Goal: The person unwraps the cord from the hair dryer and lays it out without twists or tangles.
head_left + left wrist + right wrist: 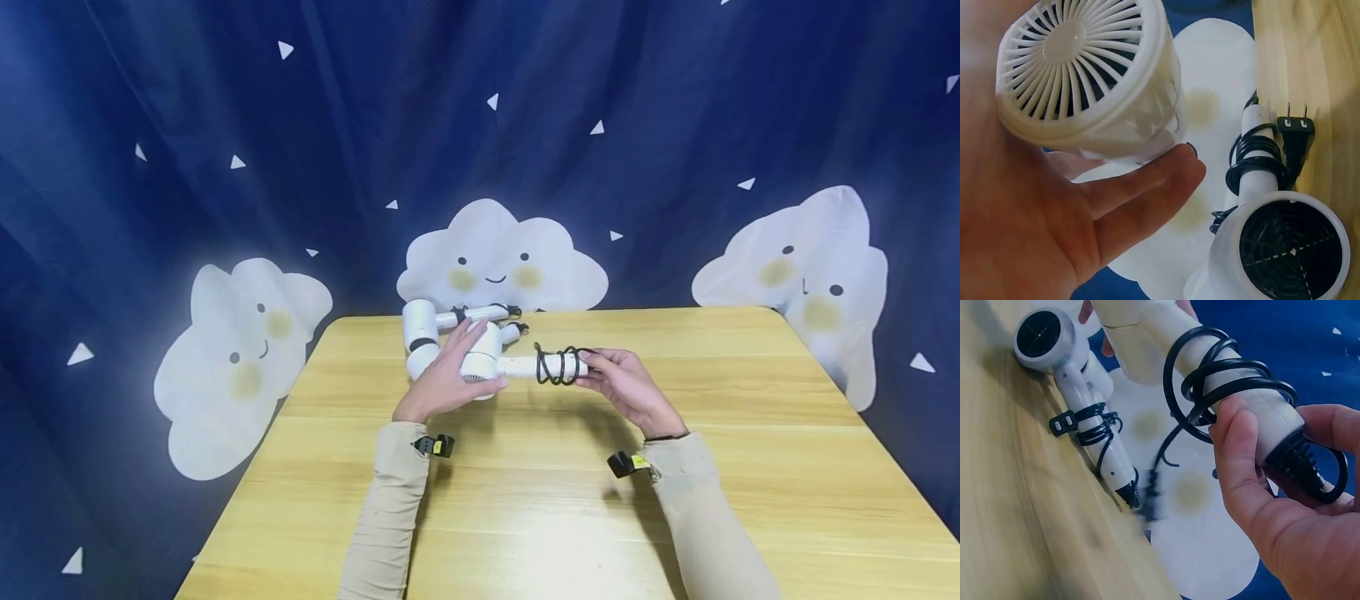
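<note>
My left hand (442, 379) grips the round white head of a hair dryer (487, 354), its fingers over the top and its thumb by the ribbed rear grille (1063, 44). My right hand (632, 387) pinches the tip of the same dryer's handle, beside the black cord (1235, 378) looped around it. In the right wrist view the handle is raised off the table, with a blurred plug (1149, 503) dangling from the cord. Behind the held dryer lies another white hair dryer (420, 325), its handle pointing right and its cord wound about it.
A further white handle (513, 333) with a black tip shows between the two, partly hidden. The wooden table (525, 483) ends at its back edge before a dark blue curtain (525, 150) with cloud faces and small white triangles.
</note>
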Demonstrator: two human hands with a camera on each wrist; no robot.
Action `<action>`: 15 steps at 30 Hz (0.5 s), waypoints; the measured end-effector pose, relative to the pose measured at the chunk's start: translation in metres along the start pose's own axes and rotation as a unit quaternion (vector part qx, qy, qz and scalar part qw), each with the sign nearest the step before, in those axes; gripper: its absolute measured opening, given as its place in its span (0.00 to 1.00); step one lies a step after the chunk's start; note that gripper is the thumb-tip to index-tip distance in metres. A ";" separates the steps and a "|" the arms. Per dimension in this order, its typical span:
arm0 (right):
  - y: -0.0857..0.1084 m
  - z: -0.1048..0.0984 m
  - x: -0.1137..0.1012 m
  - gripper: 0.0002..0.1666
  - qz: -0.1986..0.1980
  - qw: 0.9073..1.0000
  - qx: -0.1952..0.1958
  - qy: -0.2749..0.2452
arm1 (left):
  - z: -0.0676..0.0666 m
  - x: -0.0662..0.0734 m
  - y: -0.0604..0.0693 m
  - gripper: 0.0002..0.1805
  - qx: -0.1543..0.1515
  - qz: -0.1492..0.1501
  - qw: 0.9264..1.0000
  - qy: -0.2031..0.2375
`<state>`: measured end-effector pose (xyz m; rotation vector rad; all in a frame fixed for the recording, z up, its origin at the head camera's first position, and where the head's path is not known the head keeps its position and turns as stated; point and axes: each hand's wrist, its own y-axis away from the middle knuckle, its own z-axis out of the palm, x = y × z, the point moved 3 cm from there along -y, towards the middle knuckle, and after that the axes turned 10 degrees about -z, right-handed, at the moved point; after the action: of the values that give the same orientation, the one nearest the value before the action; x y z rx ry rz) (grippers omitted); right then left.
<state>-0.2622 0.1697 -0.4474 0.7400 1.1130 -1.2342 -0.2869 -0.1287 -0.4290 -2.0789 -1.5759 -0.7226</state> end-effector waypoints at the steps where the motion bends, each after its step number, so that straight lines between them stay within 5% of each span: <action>1: 0.000 0.000 0.000 0.09 0.000 1.000 -0.001 0.001 | 0.000 0.000 0.000 0.59 0.000 0.002 1.000 0.000; 15: -0.001 -0.001 0.004 0.10 0.009 1.000 -0.008 0.012 | 0.001 0.003 0.000 0.59 0.003 0.011 0.999 -0.035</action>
<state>-0.2637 0.1685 -0.4514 0.7530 1.1333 -1.2031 -0.2860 -0.1262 -0.4282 -2.1341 -1.5883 -0.6445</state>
